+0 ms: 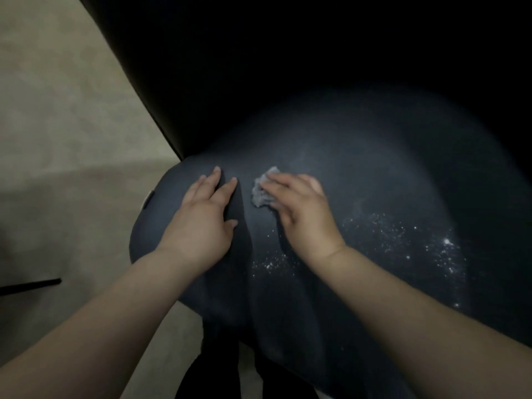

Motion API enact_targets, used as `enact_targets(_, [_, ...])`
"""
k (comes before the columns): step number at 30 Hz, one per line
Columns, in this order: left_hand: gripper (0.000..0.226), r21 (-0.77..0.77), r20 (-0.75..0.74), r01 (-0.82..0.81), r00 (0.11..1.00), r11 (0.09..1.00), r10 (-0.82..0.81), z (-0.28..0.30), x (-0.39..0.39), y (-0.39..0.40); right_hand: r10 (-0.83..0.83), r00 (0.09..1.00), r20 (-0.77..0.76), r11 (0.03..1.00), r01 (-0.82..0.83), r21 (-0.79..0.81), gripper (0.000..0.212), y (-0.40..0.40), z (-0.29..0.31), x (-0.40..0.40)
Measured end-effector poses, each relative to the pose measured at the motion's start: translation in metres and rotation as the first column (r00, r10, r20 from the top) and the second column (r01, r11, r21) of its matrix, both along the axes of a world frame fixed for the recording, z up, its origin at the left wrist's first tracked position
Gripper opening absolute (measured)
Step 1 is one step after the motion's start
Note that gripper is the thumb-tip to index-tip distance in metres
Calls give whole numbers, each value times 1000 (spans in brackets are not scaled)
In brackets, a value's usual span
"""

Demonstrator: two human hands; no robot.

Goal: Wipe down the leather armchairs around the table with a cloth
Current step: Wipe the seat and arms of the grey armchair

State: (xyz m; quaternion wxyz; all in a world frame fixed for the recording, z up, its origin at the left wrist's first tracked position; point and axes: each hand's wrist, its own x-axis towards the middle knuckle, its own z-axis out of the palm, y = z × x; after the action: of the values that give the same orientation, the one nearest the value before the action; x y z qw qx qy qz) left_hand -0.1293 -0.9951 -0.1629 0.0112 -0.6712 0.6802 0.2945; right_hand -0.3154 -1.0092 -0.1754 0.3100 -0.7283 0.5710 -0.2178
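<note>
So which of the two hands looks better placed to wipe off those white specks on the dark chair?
The right hand: it already presses the grey cloth, and the white specks lie on its side. The left hand rests flat on the armchair, holding nothing.

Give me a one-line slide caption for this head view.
Right hand presses a cloth onto a dark armchair; left hand rests flat beside it.

Small crumpled grey cloth [262, 189] mostly hidden under right hand [302, 210]; its full extent can't be told. Dark rounded leather armchair [359, 182]: the part beyond the cloth is lost in black shadow and cut off at the frame's top, right and bottom edges. Both forearms cut off at the bottom edge.
</note>
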Motion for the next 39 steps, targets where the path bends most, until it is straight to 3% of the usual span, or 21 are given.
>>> enact_targets(3, [76, -1, -18, 7, 1000, 1000, -7, -3, -1, 7, 18, 999, -47, 996, -22, -86, 37, 18, -1, -22])
enact_targets(8, [77, -33, -23, 44, 999, 998, -45, -7, 5, 12, -248, 967, -55, 966, 243, -88, 37, -12, -7, -6])
enact_targets(13, [78, -45, -14, 112, 994, 993, -112, -9, 18, 20, 0, 999, -42, 994, -5, -106, 36, 30, -5, 15])
enact_targets(15, [78, -54, -16, 123, 992, 991, -124, -8, 25, 25, -23, 997, -72, 988, 11, -156, 34, 38, -2, -7])
enact_targets(20, [76, -78, -16, 133, 991, 988, -135, -7, 33, 41, -283, 957, -63, 950, 271, -153, 33, 27, -2, -6])
enact_targets(25, [77, -62, -17, 143, 989, 988, -145, -4, 38, 60, -65, 995, -72, 984, 52, -171, 33, 71, -4, 3])
enact_targets(31, [81, -68, -19, 149, 988, 987, -150, -6, 34, 70, -265, 962, -72, 948, 246, -201, 32, 51, -5, 3])
enact_targets(36, [86, -70, -25, 165, 986, 984, -167, -6, 34, 76, -37, 995, -93, 982, 19, -188, 30, 86, -8, 19])
enact_targets(39, [92, -73, -3, 199, 980, 977, -200, -8, 33, 82, -131, 984, -120, 964, 98, -249, 30, 85, -8, -5])
